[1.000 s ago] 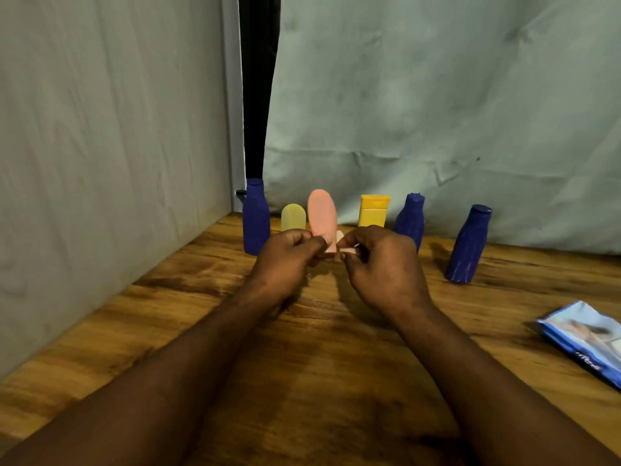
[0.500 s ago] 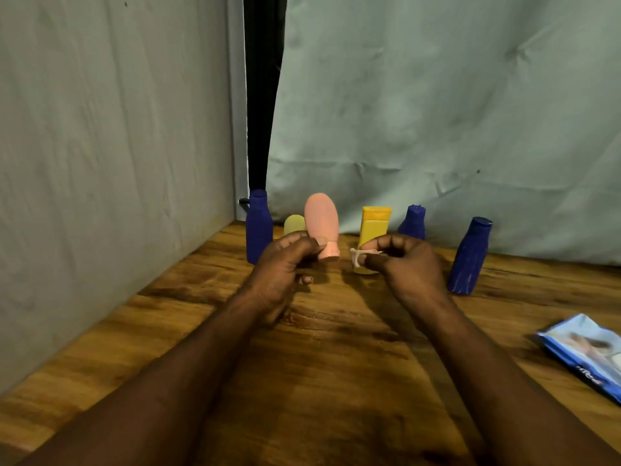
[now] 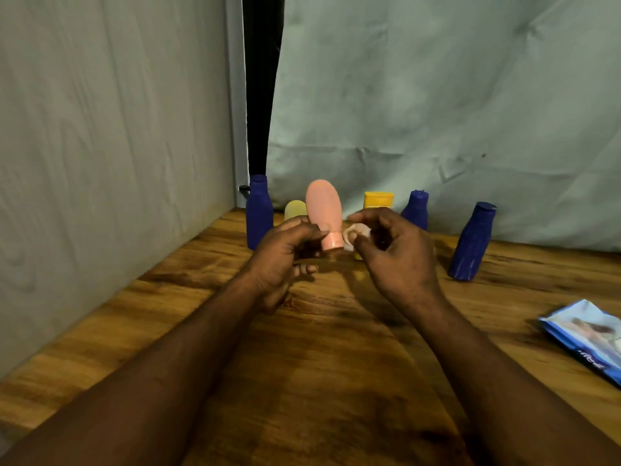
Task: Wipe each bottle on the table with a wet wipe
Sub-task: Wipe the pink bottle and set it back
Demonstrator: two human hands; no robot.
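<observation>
My left hand (image 3: 284, 252) pinches the pink bottle (image 3: 324, 210) by its cap end, holding it cap-down above the table. My right hand (image 3: 391, 253) pinches a small crumpled wet wipe (image 3: 356, 234) just right of the bottle's cap. Behind stand a blue bottle (image 3: 258, 210) at the left, a pale yellow bottle (image 3: 295, 210), an orange-yellow bottle (image 3: 378, 200), a second blue bottle (image 3: 416, 210) and a third blue bottle (image 3: 472, 243) leaning at the right.
The wooden table (image 3: 319, 364) meets a wall on the left and a hanging cloth behind. A blue wet wipe pack (image 3: 588, 338) lies at the right edge.
Both hands have drawn slightly apart and lifted. The pink bottle sits a little higher, and the wipe has been bunched up beside its cap.
</observation>
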